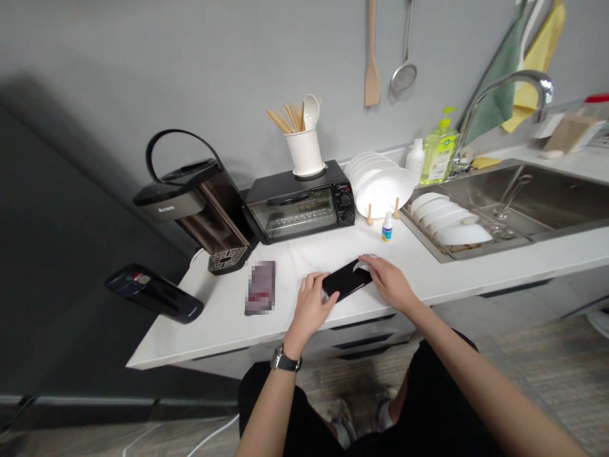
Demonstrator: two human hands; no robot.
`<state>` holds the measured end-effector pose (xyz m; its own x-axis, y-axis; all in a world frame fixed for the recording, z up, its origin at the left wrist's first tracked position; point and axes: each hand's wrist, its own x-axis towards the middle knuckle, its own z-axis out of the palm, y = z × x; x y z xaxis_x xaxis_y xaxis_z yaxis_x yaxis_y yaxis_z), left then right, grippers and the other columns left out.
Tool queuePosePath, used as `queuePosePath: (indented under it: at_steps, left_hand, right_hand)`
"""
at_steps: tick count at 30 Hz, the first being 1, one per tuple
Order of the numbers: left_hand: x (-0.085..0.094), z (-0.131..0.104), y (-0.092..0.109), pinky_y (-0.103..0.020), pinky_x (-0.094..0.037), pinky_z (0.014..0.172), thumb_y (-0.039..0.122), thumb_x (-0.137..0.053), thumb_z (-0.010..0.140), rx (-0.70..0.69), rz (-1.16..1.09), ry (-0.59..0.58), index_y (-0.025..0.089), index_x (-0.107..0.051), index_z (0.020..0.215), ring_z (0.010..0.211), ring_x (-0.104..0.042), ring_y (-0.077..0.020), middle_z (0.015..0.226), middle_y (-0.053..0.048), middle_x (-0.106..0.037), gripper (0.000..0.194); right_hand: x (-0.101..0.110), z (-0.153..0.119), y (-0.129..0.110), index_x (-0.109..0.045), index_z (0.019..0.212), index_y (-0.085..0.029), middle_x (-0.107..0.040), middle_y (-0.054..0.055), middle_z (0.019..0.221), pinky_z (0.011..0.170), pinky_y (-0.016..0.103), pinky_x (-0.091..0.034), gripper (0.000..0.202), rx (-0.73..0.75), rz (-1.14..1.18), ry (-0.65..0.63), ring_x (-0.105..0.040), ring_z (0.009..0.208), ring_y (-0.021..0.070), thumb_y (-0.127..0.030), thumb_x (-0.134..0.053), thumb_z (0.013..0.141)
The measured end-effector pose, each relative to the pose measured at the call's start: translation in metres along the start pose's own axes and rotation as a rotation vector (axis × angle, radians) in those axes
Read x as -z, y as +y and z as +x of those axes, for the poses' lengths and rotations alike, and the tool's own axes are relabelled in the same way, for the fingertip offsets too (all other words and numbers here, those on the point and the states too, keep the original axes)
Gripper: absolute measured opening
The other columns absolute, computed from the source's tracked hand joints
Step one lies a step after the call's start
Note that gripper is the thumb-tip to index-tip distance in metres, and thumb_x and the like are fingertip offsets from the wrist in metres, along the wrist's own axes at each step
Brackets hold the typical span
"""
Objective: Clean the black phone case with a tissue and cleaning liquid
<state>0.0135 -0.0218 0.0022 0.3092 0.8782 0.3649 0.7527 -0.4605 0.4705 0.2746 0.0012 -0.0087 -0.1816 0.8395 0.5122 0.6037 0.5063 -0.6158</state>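
Note:
A black smartphone lies slightly slanted at the front of the white counter, its dark face up. My left hand grips its left end, thumb along the near edge and fingers on the far side. At the other end, my right hand pinches a small pale grey cloth and presses it on the phone's upper right corner. Part of the cloth is hidden under the fingers. Beyond the phone a small white bottle with a blue and yellow label stands upright. A pixelated purplish flat item lies left of my left hand.
Behind are a black toaster oven, a utensil cup, racked white plates and soap. A sink with stacked bowls is right. A dark water dispenser and black flask are left.

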Motion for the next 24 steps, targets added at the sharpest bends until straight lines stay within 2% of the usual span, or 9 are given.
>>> queuePosePath:
  at_steps: [3, 5, 8, 11, 14, 19, 21, 24]
  left_hand:
    - [0.0, -0.001, 0.001, -0.05, -0.044, 0.115, 0.036, -0.063, 0.101, -0.014, 0.014, -0.021, 0.023, -0.056, 0.142, 0.129, -0.053, -0.0295, 0.137, -0.011, -0.057, 0.044]
    - [0.002, -0.002, 0.004, -0.051, -0.044, 0.115, 0.043, -0.066, 0.099, -0.016, 0.011, -0.047, 0.025, -0.051, 0.149, 0.131, -0.052, -0.0308, 0.14, -0.011, -0.057, 0.055]
    - [0.004, -0.004, 0.007, -0.052, -0.043, 0.116, 0.051, -0.077, 0.09, -0.019, -0.01, -0.071, 0.025, -0.039, 0.159, 0.133, -0.052, -0.0327, 0.143, -0.013, -0.058, 0.083]
    - [0.005, -0.005, 0.01, -0.052, -0.045, 0.114, 0.05, -0.081, 0.086, -0.028, -0.035, -0.064, 0.026, -0.031, 0.163, 0.129, -0.055, -0.0327, 0.139, -0.012, -0.061, 0.095]
    - [0.003, -0.006, 0.01, -0.051, -0.047, 0.112, 0.045, -0.083, 0.084, -0.029, -0.047, -0.05, 0.024, -0.027, 0.164, 0.125, -0.057, -0.0326, 0.137, -0.013, -0.063, 0.1]
    - [0.001, -0.007, 0.009, -0.049, -0.047, 0.113, 0.022, -0.074, 0.086, -0.027, 0.002, -0.047, 0.022, -0.025, 0.165, 0.128, -0.056, -0.0325, 0.14, -0.014, -0.061, 0.093]
    - [0.001, -0.007, 0.01, -0.05, -0.047, 0.112, 0.02, -0.072, 0.086, -0.024, 0.016, -0.055, 0.024, -0.025, 0.165, 0.128, -0.056, -0.0324, 0.138, -0.013, -0.062, 0.092]
    - [0.002, -0.008, 0.012, -0.052, -0.048, 0.111, 0.031, -0.077, 0.086, -0.029, 0.025, -0.061, 0.025, -0.026, 0.165, 0.127, -0.056, -0.0337, 0.138, -0.013, -0.061, 0.094]
  right_hand:
    - [-0.003, -0.002, 0.002, -0.061, 0.141, -0.021, -0.057, 0.011, 0.156, 0.113, 0.051, -0.051, 0.047, 0.055, -0.153, -0.019, -0.063, 0.131, 0.0283, -0.016, -0.038, 0.1]
    - [-0.003, -0.002, 0.004, -0.058, 0.144, -0.021, -0.05, 0.01, 0.163, 0.111, 0.053, -0.052, 0.048, 0.019, -0.226, 0.017, -0.063, 0.13, 0.03, -0.017, -0.042, 0.099]
    - [-0.001, -0.001, 0.006, -0.065, 0.139, -0.021, -0.058, 0.011, 0.156, 0.108, 0.057, -0.053, 0.041, -0.03, -0.335, 0.053, -0.062, 0.129, 0.0346, -0.025, -0.048, 0.101]
    - [-0.004, -0.003, 0.0, -0.067, 0.138, -0.02, -0.065, 0.013, 0.147, 0.116, 0.064, -0.045, 0.041, 0.008, -0.404, 0.031, -0.054, 0.14, 0.0378, -0.029, -0.047, 0.104]
    - [-0.019, -0.005, -0.023, -0.061, 0.146, -0.018, -0.062, 0.014, 0.151, 0.122, 0.069, -0.033, 0.045, 0.07, -0.419, -0.05, -0.046, 0.15, 0.0373, -0.033, -0.045, 0.107]
    - [-0.047, -0.017, -0.072, -0.055, 0.153, -0.019, -0.059, 0.013, 0.154, 0.128, 0.063, -0.029, 0.047, 0.241, -0.313, -0.237, -0.052, 0.147, 0.0302, -0.031, -0.042, 0.109]
    - [-0.045, -0.028, -0.078, -0.053, 0.154, -0.022, -0.058, 0.011, 0.154, 0.128, 0.063, -0.03, 0.048, 0.283, -0.272, -0.257, -0.052, 0.147, 0.0288, -0.03, -0.044, 0.108]
    - [-0.024, -0.042, -0.062, -0.05, 0.157, -0.027, -0.058, 0.009, 0.155, 0.127, 0.063, -0.032, 0.05, 0.261, -0.264, -0.233, -0.053, 0.146, 0.0288, -0.031, -0.049, 0.107]
